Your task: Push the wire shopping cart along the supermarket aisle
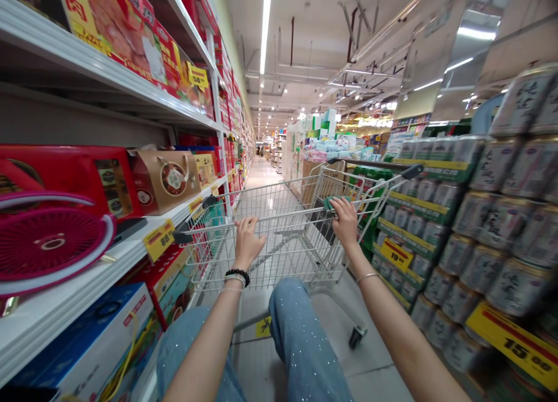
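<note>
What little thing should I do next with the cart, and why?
Probably push the cart gently straight ahead, with your left hand and right hand on the handle. Stacked cans stand close on the right and a shelf on the left, so turning might bump them.

This is a supermarket. A long tiled aisle (261,175) runs between white shelves (65,297) packed with red gift boxes (65,181) on one side and tall stacks of cans (505,239) on the other. Yellow price tags (159,240) mark the goods, a wire shopping cart (296,239) fills the foreground, and long ceiling lights (265,24) run above further displays.
</note>
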Motion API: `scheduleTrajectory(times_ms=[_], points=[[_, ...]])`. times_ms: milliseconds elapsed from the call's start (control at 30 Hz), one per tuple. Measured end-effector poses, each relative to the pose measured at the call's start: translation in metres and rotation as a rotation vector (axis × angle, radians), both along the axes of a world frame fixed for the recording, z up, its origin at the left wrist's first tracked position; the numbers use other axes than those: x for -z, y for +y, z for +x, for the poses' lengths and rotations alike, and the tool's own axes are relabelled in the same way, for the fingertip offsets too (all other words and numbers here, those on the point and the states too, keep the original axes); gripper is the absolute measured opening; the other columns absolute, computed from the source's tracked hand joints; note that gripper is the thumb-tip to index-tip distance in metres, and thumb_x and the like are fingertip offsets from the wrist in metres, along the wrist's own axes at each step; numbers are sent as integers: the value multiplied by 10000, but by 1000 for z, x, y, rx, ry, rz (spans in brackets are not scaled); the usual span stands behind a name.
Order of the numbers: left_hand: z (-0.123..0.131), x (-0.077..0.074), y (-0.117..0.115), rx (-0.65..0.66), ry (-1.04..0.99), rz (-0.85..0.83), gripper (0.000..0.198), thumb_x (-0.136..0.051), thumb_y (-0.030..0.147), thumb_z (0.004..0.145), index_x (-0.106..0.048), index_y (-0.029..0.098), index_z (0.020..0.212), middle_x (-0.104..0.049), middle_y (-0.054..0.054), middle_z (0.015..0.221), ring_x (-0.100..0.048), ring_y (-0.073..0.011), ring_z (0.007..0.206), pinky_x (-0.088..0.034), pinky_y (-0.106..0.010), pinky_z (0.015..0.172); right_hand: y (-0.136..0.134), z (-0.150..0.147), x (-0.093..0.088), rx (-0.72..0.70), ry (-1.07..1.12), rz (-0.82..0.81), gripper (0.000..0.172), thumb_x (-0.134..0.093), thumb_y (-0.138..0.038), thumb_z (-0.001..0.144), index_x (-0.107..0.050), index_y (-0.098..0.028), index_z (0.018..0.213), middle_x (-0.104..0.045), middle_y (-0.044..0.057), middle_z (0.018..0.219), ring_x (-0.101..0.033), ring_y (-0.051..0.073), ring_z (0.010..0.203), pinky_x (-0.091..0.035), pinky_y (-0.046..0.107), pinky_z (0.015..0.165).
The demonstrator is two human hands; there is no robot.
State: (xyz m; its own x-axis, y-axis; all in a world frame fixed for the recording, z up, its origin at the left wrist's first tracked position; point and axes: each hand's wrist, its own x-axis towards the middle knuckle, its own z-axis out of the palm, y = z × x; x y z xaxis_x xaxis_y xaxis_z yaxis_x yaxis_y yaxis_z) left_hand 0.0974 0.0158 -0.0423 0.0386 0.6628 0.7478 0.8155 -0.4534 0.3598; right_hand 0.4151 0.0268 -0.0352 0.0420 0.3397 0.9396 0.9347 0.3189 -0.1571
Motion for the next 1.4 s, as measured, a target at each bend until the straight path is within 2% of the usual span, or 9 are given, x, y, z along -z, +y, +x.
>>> scheduleTrajectory(times_ms=[167,267,667,800,967,1067,1200,1300,1400], points=[[4,0,-4,-13,12,-15,518,-592,190,697,-575,180,1214,-606,-119,1214,-509,-300,1229,-206,-542,1199,0,-8,-36,40,-9,-190,402,-440,-78,714,-711,-190,989,-733,88,1036,-583,239,1079,-330,435,1077],[3,-1,-5,-15,22,-15,524,-597,203,700,-573,172,1222,-600,-121,1218,-508,-300,1231,-200,-543,1201,-3,-6,-49,46,-36,-274,386,-449,-81,709,-724,-176,962,-736,99,1002,-595,239,1019,-362,389,1007],[5,1,-16,-15,48,-4,517,-583,190,706,-574,194,1224,-594,-107,1226,-501,-293,1229,-218,-532,1193,-24,2,-64,102,-49,-383,400,-466,-67,697,-730,-187,973,-739,92,1000,-622,232,1020,-381,351,962],[6,-2,-17,-42,63,-10,516,-587,209,718,-594,205,1234,-590,-112,1206,-512,-298,1208,-213,-537,1194,-33,0,-51,46,-6,-290,424,-447,-50,698,-722,-178,995,-734,89,1036,-616,233,1066,-369,406,1053],[16,-12,-19,-90,148,-51,521,-613,239,714,-626,259,1235,-597,-109,1171,-500,-334,1196,-185,-617,1170,-35,-33,2,-30,52,-56,677,-389,-7,698,-579,-198,1319,-573,59,1401,-406,216,1393,-267,502,1186],[23,-18,-23,-85,166,-81,523,-607,225,717,-619,261,1239,-611,-113,1186,-502,-347,1190,-149,-668,1155,-30,-73,29,-121,-87,-44,757,-366,20,722,-481,-231,1427,-489,37,1484,-322,188,1453,-282,480,1201],[25,-20,-27,-76,163,-103,511,-583,204,737,-602,242,1246,-622,-115,1229,-501,-358,1203,-106,-702,1148,-24,-103,34,-235,-369,-62,720,-353,37,773,-493,-242,1422,-501,18,1473,-343,161,1441,-310,423,1201],[22,-17,-28,-46,159,-90,513,-579,184,735,-592,245,1245,-631,-106,1236,-480,-356,1246,-84,-694,1159,-25,-82,29,-195,-370,-65,693,-347,39,783,-529,-236,1393,-521,19,1454,-371,162,1426,-300,434,1207],[20,-15,-27,-28,147,-74,521,-588,178,718,-593,255,1233,-640,-97,1229,-460,-355,1284,-64,-675,1174,-28,-35,28,-96,-241,-53,673,-354,19,780,-565,-252,1358,-563,25,1417,-401,181,1411,-296,482,1202]])
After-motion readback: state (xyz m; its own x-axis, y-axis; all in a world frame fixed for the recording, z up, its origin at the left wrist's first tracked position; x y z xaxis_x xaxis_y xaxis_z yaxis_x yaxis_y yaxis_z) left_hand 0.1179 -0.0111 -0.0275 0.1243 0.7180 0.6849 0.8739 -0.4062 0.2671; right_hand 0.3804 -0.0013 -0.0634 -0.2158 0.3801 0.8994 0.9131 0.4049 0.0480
